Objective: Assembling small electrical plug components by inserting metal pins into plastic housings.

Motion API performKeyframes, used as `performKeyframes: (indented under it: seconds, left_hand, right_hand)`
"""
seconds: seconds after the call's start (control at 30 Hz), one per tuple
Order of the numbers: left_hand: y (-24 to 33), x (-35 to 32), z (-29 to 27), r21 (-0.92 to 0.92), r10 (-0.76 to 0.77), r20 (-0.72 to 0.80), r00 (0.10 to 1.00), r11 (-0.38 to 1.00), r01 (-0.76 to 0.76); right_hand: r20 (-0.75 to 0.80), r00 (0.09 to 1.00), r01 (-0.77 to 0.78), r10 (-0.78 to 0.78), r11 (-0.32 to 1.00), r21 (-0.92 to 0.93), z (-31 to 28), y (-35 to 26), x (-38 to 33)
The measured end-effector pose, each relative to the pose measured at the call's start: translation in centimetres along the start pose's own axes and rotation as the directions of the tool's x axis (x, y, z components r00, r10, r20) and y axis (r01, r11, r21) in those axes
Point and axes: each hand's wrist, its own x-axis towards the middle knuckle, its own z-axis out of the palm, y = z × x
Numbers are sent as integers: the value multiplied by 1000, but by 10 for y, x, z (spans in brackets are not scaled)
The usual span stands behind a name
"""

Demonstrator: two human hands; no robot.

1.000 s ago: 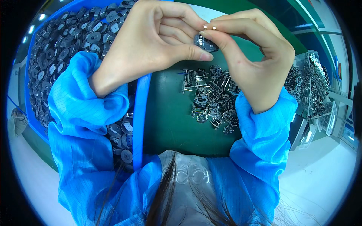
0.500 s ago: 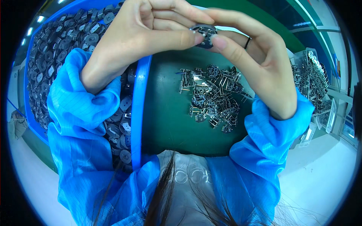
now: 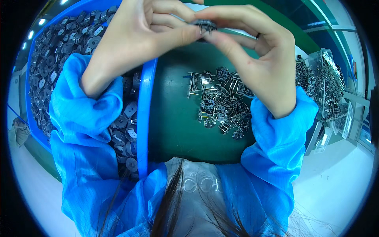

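Between my two hands, above the far part of the green table, is a small round dark circuit board [image 3: 206, 26] with parts on its face, a little blurred. My left hand [image 3: 152, 33] pinches its left side with thumb and fingers. On its right side the thumb and forefinger of my right hand [image 3: 256, 51] grip it too. Below my hands a loose pile of small circuit boards with metal pins [image 3: 223, 100] lies on the green table [image 3: 173, 134]. Under my left forearm stands a blue bin [image 3: 147, 118] full of dark round housings [image 3: 53, 59].
At the right, clear plastic trays [image 3: 327, 59] hold many more pinned metal parts [image 3: 329, 91]. The blue bin's tall rim runs along the left side of the pile. A beige cloth-like bundle [image 3: 19, 132] is at the far left.
Both hands have shifted slightly left and up with the circuit board. The board has turned from showing its face to being seen more edge-on. The pile is unchanged.
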Motion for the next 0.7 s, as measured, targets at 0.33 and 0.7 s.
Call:
performKeyframes:
  seconds: [0.33,0.7]
  left_hand:
    - [0,2,-68,964,209,-81,975,263,23]
    - [9,-5,-91,933,-209,-92,974,324,157]
  right_hand:
    - [-357,930,-295,87,756,-584,-86,105,53]
    - [194,980,82,37,819,-568,-45,44,18]
